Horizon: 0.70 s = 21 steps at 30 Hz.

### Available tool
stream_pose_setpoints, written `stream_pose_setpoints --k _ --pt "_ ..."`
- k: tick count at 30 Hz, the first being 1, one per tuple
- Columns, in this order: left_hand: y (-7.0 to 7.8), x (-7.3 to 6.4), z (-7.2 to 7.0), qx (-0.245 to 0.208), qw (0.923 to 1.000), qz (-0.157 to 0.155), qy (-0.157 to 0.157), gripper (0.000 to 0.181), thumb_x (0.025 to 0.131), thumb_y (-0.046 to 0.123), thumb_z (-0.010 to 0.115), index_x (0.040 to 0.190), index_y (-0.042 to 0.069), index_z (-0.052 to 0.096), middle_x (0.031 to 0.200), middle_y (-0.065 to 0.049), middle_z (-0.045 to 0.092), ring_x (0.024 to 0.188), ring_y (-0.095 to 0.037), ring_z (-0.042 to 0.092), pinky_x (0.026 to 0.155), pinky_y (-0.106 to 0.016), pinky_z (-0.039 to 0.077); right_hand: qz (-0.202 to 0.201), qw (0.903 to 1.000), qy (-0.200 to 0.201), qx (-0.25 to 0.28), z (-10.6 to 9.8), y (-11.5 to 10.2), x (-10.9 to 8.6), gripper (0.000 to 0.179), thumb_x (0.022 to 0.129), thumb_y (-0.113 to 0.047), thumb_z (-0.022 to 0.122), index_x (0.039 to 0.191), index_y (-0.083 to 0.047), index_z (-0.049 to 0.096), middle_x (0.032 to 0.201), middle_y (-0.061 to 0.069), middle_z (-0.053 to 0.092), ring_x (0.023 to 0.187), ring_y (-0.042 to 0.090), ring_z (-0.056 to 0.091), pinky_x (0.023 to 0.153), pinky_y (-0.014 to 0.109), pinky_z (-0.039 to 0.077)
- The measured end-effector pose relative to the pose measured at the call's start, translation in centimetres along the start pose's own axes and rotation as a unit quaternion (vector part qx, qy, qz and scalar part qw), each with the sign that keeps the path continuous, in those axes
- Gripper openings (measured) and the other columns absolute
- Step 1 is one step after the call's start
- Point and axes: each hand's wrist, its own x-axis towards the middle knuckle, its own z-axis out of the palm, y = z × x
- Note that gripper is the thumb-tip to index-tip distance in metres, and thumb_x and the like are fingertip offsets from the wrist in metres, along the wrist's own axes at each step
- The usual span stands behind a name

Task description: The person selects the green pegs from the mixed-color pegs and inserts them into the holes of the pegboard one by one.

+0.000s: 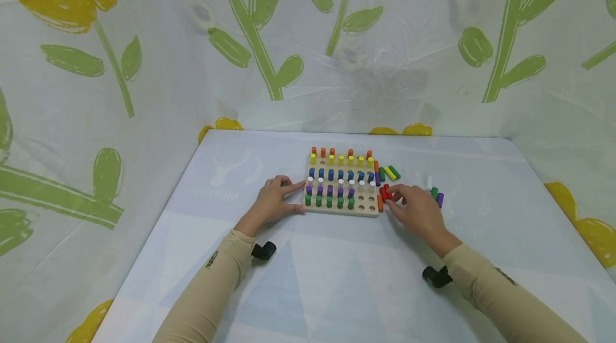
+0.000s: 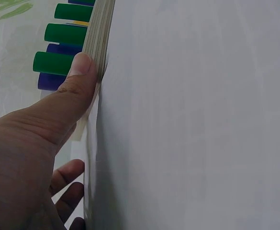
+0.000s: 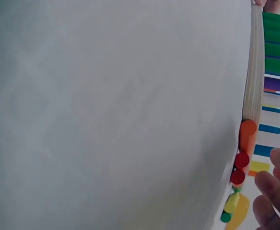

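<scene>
A wooden pegboard (image 1: 341, 210) holds rows of coloured pegs: orange, yellow, blue, white, purple and green. My left hand (image 1: 273, 199) is at its left side, with forefinger and thumb stretched out against the edge. In the left wrist view, the thumb (image 2: 80, 72) presses the board's edge close to a green peg (image 2: 53, 63). Just right of the board, my right hand (image 1: 417, 210) is over red pegs (image 1: 385, 193) lying on the table. Its fingers (image 3: 274, 187) are bent and spaced apart in the right wrist view, with no peg visible between them.
An orange peg (image 1: 380, 203) lies along the board's right edge. Behind the red ones are loose green and yellow pegs (image 1: 390, 173). Farther right, beyond my right hand, lie a white peg (image 1: 429, 183), a green peg (image 1: 434, 192) and a purple peg (image 1: 440, 200). Flower-printed sheets surround the table (image 1: 308, 273).
</scene>
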Motion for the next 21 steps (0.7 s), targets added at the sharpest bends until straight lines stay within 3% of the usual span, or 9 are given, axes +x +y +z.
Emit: stream_pose_setpoints --k 21 --pt "0.1 0.0 0.0 0.001 1.0000 0.000 0.000 0.080 0.083 0.053 0.080 0.153 0.033 0.046 0.135 -0.008 0.042 0.125 -0.032 0.037 0.108 -0.049 0.033 0.027 0.9995 -0.004 -0.017 -0.8 1.5 -0.6 0.035 0.095 -0.023 0.072 0.123 -0.004 0.068 0.100 0.012 0.071 0.090 0.030 0.062 0.075 0.045 0.055"
